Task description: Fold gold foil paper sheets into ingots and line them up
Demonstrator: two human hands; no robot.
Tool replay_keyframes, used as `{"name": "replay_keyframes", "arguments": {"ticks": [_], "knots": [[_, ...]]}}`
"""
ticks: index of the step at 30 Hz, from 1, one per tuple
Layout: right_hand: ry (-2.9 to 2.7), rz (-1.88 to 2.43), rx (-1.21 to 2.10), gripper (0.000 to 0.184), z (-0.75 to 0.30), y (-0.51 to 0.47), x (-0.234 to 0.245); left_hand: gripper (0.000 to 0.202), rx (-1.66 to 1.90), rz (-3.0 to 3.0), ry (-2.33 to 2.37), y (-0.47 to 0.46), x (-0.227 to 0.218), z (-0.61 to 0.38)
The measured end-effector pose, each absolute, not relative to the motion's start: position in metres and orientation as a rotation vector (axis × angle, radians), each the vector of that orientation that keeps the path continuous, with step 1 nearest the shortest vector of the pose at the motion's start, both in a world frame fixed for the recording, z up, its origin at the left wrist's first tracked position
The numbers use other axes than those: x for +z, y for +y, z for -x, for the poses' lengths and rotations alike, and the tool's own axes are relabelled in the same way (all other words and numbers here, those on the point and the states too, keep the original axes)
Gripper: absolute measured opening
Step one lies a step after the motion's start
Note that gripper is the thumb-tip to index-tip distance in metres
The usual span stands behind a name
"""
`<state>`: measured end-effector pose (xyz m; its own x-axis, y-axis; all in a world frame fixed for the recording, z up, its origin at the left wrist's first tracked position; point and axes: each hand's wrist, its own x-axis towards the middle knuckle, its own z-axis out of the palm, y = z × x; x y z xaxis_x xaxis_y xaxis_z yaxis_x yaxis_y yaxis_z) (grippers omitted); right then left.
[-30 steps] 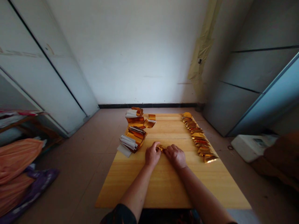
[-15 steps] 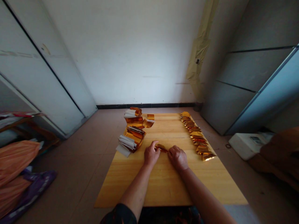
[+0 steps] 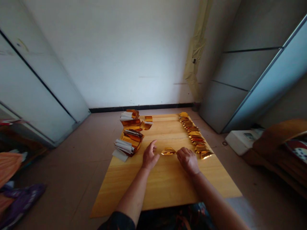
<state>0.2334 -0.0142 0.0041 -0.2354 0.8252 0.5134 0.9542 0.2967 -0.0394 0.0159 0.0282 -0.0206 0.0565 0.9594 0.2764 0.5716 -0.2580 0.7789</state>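
A folded gold foil paper (image 3: 168, 151) is at the middle of the low wooden table (image 3: 165, 182). My right hand (image 3: 188, 159) is closed and pinches the paper's right end. My left hand (image 3: 150, 155) is just left of the paper, off it, with fingers loosely apart and holding nothing. A row of several folded gold pieces (image 3: 194, 135) runs along the table's right side, its near end close to my right hand. Stacks of unfolded gold and white sheets (image 3: 129, 142) sit at the table's left.
Another stack of gold sheets (image 3: 130, 118) stands at the table's far left corner. A white box (image 3: 240, 140) and a wooden piece of furniture (image 3: 280, 143) lie on the floor to the right. Orange and purple bags (image 3: 11, 179) lie at the left. Cabinets flank both sides.
My left hand has let go of the gold paper and opened, drawing slightly left. My right hand has carried the paper to the right. The camera has turned a little to the right.
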Motion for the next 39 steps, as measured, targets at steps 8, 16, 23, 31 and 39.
{"name": "replay_keyframes", "arguments": {"ticks": [8,16,23,31,39], "knots": [[-2.213,1.531,-0.432,0.028,-0.357,-0.089,0.015,0.057,1.114,-1.830,1.580,0.029,-0.020,-0.017],[-2.156,1.661,-0.576,0.028,-0.430,-0.111,-0.003,0.054,1.092,-1.868,1.624,0.029,-0.018,-0.018],[-2.169,1.731,-0.565,0.026,-0.422,-0.093,0.002,0.053,1.111,-1.879,1.617,0.029,-0.020,-0.017],[-2.177,1.729,-0.607,0.024,-0.419,-0.078,-0.002,0.053,1.080,-1.871,1.636,0.029,-0.020,-0.017],[-2.179,1.712,-0.648,0.028,-0.409,-0.065,-0.002,0.052,1.091,-1.886,1.632,0.028,-0.021,-0.017]]}}
